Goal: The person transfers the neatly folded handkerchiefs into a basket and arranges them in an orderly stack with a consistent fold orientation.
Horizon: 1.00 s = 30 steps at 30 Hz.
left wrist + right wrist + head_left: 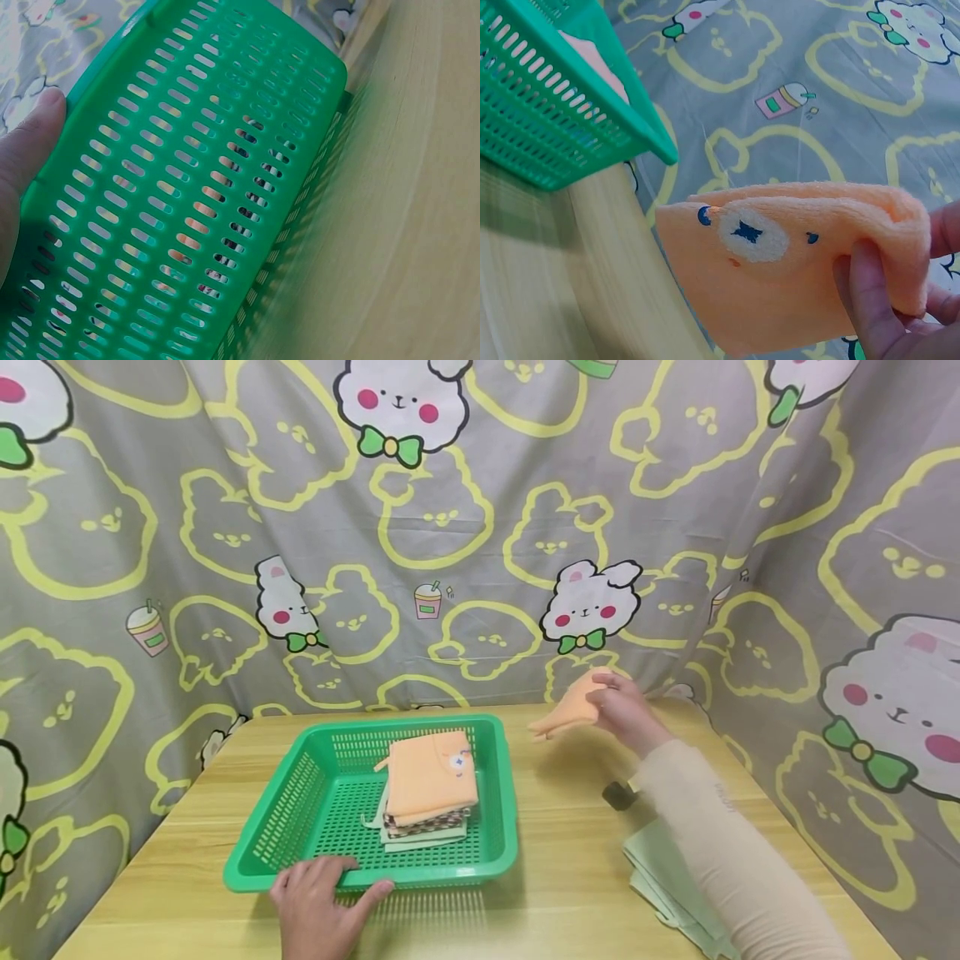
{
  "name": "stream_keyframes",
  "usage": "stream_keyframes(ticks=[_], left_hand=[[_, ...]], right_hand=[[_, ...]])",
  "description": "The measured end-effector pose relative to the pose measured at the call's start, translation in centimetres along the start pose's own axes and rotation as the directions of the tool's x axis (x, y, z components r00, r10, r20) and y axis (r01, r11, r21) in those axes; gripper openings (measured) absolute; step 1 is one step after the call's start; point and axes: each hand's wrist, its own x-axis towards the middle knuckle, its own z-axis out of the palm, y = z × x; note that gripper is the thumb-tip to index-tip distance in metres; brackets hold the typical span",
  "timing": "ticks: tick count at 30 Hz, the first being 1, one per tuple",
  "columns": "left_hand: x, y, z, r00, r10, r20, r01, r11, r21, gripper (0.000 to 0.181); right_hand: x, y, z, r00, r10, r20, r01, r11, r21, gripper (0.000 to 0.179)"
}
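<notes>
A folded orange towel is in my right hand, raised over the back right of the table. In the right wrist view the thumb and fingers pinch one end of the towel, and an embroidered animal face shows on its front. My left hand grips the near rim of a green plastic basket. Inside the basket lies a stack of folded cloths, with an orange towel on top and patterned and pale green layers under it. In the left wrist view the thumb rests at the rim.
Folded pale green cloths lie on the wooden table at the right, partly hidden under my right forearm. A small black object sits beside that sleeve. A patterned curtain hangs behind the table and along its sides.
</notes>
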Motion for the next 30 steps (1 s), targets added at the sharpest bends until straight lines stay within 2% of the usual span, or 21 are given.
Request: stream_keyframes(ticks=[1, 3, 13, 26, 30], left_hand=[[0.0, 0.0, 0.0, 1.0, 0.0, 0.0, 0.0, 1.0, -0.001, 0.048], [0.0, 0.0, 0.0, 1.0, 0.0, -0.002, 0.0, 1.0, -0.002, 0.048], [-0.1, -0.2, 0.2, 1.0, 0.012, -0.019, -0.012, 1.0, -0.004, 0.048], [-0.1, 0.0, 0.1, 1.0, -0.005, 0.013, 0.004, 1.0, 0.012, 0.048], [0.0, 0.0, 0.0, 1.0, 0.004, 0.001, -0.004, 1.0, 0.004, 0.048]], right_hand=[[0.0, -0.1, 0.2, 1.0, 0.003, -0.015, -0.004, 0.999, -0.041, 0.053], [0.0, -0.2, 0.5, 1.0, 0.012, -0.011, -0.013, 0.999, -0.049, 0.054], [-0.3, -0.7, 2.5, 1.0, -0.013, 0.003, 0.013, 1.0, 0.012, 0.051], [-0.5, -1.0, 4.8, 1.0, -0.006, 0.001, 0.006, 0.998, 0.06, 0.052], [-0.6, -1.0, 5.7, 1.0, -0.009, -0.003, 0.009, 0.997, 0.072, 0.051]])
